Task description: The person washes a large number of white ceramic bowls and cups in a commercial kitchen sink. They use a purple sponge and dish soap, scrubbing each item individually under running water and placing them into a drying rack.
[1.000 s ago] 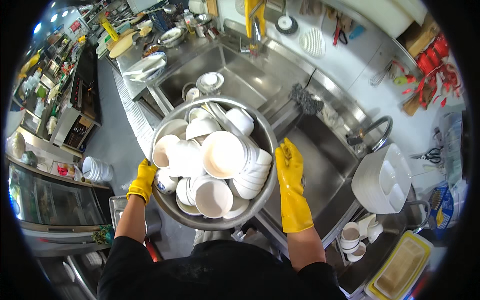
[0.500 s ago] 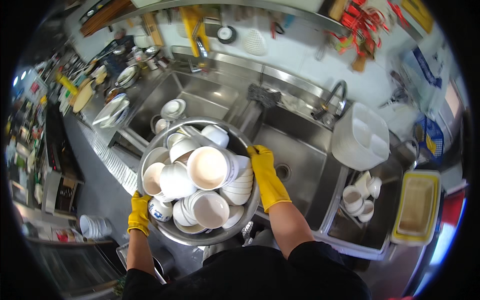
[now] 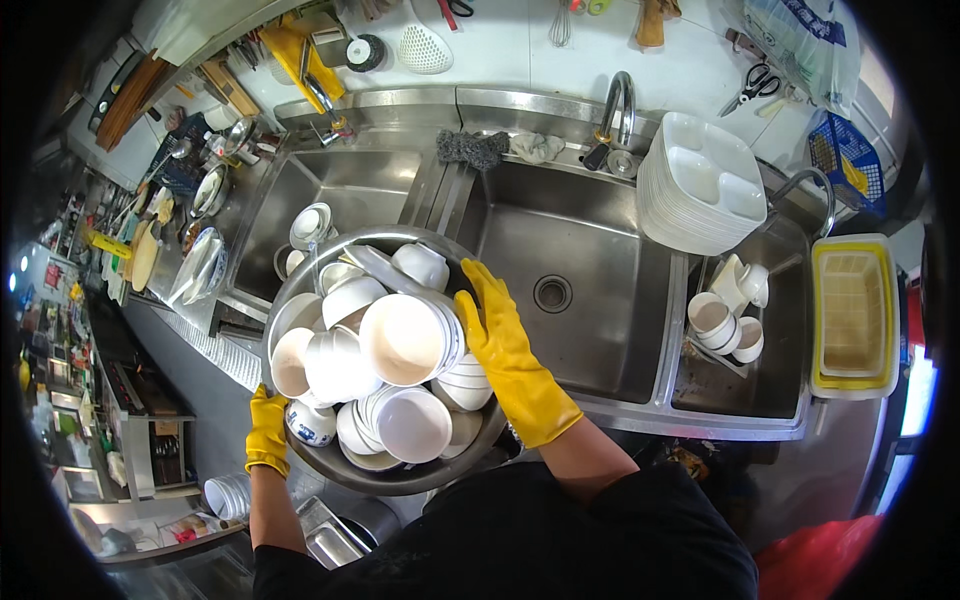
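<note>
The left hand (image 3: 267, 430) grasps the rim of the basin (image 3: 400, 484), full of bowls (image 3: 405, 335), before the sinks (image 3: 600, 350); the right fingers (image 3: 490, 285) spread at its right side, whether grasping I cannot tell. A bag (image 3: 800, 50) shows blue printing; trays (image 3: 700, 185) stand stacked.

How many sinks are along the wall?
3: the left sink, partly behind the big metal basin; the middle sink, with a drain showing; the right sink, with small white bowls inside.
</note>
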Demonstrator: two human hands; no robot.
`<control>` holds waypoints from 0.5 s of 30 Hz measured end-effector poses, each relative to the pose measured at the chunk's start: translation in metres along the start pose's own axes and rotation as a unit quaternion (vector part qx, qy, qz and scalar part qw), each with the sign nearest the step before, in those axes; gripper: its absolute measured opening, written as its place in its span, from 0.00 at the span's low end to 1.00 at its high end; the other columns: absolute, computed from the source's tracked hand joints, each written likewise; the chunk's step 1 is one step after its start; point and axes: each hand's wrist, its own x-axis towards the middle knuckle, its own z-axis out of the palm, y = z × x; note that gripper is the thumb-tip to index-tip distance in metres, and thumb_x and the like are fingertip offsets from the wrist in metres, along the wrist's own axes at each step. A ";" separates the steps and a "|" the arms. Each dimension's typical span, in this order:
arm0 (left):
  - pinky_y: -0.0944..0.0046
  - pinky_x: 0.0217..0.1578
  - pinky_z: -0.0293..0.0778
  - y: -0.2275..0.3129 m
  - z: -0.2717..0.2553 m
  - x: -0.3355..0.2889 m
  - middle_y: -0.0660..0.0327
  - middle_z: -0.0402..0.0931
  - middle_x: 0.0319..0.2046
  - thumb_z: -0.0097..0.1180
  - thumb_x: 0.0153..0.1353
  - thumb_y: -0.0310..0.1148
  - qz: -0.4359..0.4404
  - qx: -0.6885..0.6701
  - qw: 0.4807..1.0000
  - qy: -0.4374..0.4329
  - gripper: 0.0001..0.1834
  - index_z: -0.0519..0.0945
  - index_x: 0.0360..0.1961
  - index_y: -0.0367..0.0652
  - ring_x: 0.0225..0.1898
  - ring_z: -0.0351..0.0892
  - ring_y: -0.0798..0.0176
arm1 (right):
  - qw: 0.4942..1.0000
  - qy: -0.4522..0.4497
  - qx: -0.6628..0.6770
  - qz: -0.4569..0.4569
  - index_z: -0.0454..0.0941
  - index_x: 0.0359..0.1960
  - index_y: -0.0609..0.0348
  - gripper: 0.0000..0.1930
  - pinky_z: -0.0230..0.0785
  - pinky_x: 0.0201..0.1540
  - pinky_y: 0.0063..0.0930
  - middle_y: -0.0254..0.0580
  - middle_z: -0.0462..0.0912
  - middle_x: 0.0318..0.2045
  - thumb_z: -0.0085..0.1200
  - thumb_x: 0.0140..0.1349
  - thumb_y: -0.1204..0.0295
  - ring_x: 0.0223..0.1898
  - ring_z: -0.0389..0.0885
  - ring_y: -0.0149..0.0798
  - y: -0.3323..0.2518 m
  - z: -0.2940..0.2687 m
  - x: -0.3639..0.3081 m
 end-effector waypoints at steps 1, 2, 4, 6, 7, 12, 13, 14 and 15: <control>0.61 0.45 0.80 0.005 -0.003 -0.004 0.46 0.79 0.54 0.66 0.60 0.27 -0.002 -0.001 1.000 0.005 0.36 0.67 0.67 0.23 0.47 0.81 0.56 | 0.998 -0.054 0.027 0.014 0.75 0.64 0.62 0.25 0.60 0.71 0.45 0.62 0.76 0.62 0.58 0.70 0.62 0.67 0.72 0.62 -0.005 -0.004 0.003; 0.61 0.45 0.80 0.025 0.006 -0.012 0.46 0.79 0.54 0.66 0.60 0.26 -0.002 -0.002 1.000 0.004 0.36 0.67 0.67 0.23 0.47 0.81 0.56 | 0.992 -0.084 0.089 0.034 0.74 0.65 0.62 0.25 0.59 0.71 0.44 0.61 0.76 0.63 0.58 0.70 0.62 0.68 0.71 0.60 -0.002 -0.006 0.007; 0.61 0.45 0.80 0.054 0.015 -0.031 0.46 0.80 0.53 0.66 0.59 0.26 0.007 -0.012 1.000 0.018 0.36 0.67 0.67 0.23 0.46 0.82 0.55 | 0.964 -0.143 0.212 0.074 0.73 0.66 0.61 0.26 0.57 0.73 0.43 0.59 0.75 0.65 0.57 0.71 0.61 0.70 0.69 0.57 0.002 -0.010 0.018; 0.61 0.45 0.80 0.060 0.015 -0.038 0.46 0.80 0.53 0.66 0.59 0.25 0.007 -0.026 0.999 0.016 0.36 0.67 0.67 0.23 0.46 0.82 0.55 | 0.925 -0.207 0.310 0.078 0.71 0.68 0.60 0.29 0.56 0.73 0.42 0.59 0.71 0.68 0.59 0.69 0.59 0.72 0.66 0.57 -0.004 -0.010 0.037; 0.60 0.45 0.80 0.064 0.015 -0.039 0.46 0.80 0.52 0.66 0.59 0.25 0.004 -0.010 1.000 0.020 0.36 0.68 0.66 0.23 0.45 0.82 0.55 | 0.909 -0.235 0.336 0.073 0.70 0.69 0.59 0.31 0.55 0.74 0.42 0.59 0.69 0.69 0.60 0.68 0.58 0.73 0.64 0.56 -0.009 -0.013 0.046; 0.60 0.45 0.80 0.056 0.008 -0.026 0.46 0.80 0.53 0.67 0.57 0.25 0.002 0.018 1.000 0.016 0.37 0.68 0.67 0.23 0.45 0.82 0.55 | 0.894 -0.345 0.263 0.109 0.65 0.74 0.56 0.40 0.51 0.76 0.41 0.59 0.60 0.75 0.65 0.63 0.54 0.77 0.56 0.55 -0.034 -0.027 0.059; 0.60 0.46 0.80 0.059 0.010 -0.028 0.44 0.79 0.55 0.68 0.57 0.25 -0.001 0.011 1.000 0.027 0.40 0.65 0.69 0.22 0.47 0.82 0.54 | 0.887 -0.378 0.224 0.143 0.63 0.75 0.54 0.44 0.50 0.76 0.41 0.58 0.57 0.77 0.67 0.59 0.52 0.78 0.54 0.57 -0.045 -0.031 0.059; 0.60 0.46 0.80 0.041 -0.001 -0.016 0.43 0.78 0.57 0.68 0.57 0.26 0.001 0.012 1.000 0.012 0.42 0.63 0.70 0.22 0.48 0.82 0.53 | 0.874 -0.415 0.184 0.174 0.62 0.76 0.53 0.48 0.48 0.77 0.41 0.56 0.53 0.78 0.70 0.55 0.51 0.78 0.51 0.58 -0.059 -0.037 0.058; 0.60 0.47 0.80 0.025 -0.015 -0.008 0.43 0.78 0.57 0.69 0.57 0.26 0.010 0.015 1.000 0.015 0.43 0.62 0.70 0.22 0.49 0.83 0.53 | 0.883 -0.395 0.184 0.174 0.62 0.76 0.51 0.48 0.48 0.78 0.44 0.56 0.54 0.78 0.69 0.53 0.52 0.77 0.52 0.63 -0.050 -0.031 0.052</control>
